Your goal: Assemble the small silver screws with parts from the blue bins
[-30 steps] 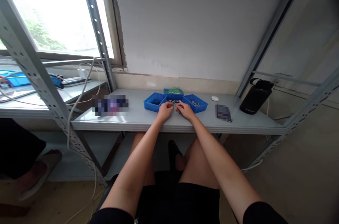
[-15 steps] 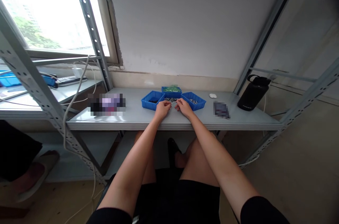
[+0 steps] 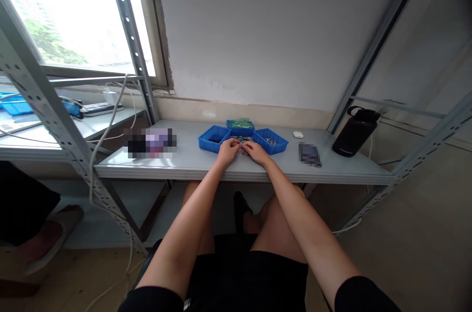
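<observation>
Just in front of a heap of small metal parts, my left hand and my right hand meet at the fingertips. Both are closed in a pinch over the shelf top. Whatever sits between the fingers is too small to name. On the left is a blue bin with dark pieces in it, partly behind my left hand. Another blue bin with silvery metal pieces stands beside my right hand. Behind the heap, a third blue bin holds green plastic packaging.
A black bottle and a small white case stand to the right on the grey shelf. Blurred-out items lie at both sides. Metal uprights and a white cable flank the left; someone's foot is below.
My right hand has moved left and its fingertips now meet those of my left hand, closing the small gap. The view has shifted slightly; bins and bottle stay put.
</observation>
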Tool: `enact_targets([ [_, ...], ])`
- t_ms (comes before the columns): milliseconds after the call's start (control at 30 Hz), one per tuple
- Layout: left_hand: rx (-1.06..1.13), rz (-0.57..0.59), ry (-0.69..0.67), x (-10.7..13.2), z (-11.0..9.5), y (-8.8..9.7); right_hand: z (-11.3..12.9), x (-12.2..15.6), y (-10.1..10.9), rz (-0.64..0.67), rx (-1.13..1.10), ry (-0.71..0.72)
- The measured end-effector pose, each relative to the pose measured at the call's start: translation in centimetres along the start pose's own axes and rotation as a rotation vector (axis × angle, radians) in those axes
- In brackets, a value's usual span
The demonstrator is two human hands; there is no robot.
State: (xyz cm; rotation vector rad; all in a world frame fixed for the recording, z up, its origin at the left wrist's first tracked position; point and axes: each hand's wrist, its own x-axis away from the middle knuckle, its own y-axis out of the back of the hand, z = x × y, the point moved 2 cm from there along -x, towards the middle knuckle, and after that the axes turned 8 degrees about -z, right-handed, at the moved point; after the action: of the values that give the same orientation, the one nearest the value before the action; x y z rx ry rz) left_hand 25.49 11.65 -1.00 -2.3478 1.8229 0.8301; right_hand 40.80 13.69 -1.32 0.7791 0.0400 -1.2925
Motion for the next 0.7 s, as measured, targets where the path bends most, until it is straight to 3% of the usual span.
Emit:
enact_targets([
  [233,0.02,0.032,-0.039,0.26,-0.31,0.06,0.0,0.01,-0.05,-0.01,0.025,0.054],
  [533,0.001,0.009,-0.013,0.33,-0.24,-0.05,-0.46,-0.26,-0.01,-0.154,-0.098,-0.064],
  [700,-0.042,0.021,-0.048,0.51,-0.78,0.21,-0.35,-0.15,-0.09,-0.122,-0.069,-0.032],
])
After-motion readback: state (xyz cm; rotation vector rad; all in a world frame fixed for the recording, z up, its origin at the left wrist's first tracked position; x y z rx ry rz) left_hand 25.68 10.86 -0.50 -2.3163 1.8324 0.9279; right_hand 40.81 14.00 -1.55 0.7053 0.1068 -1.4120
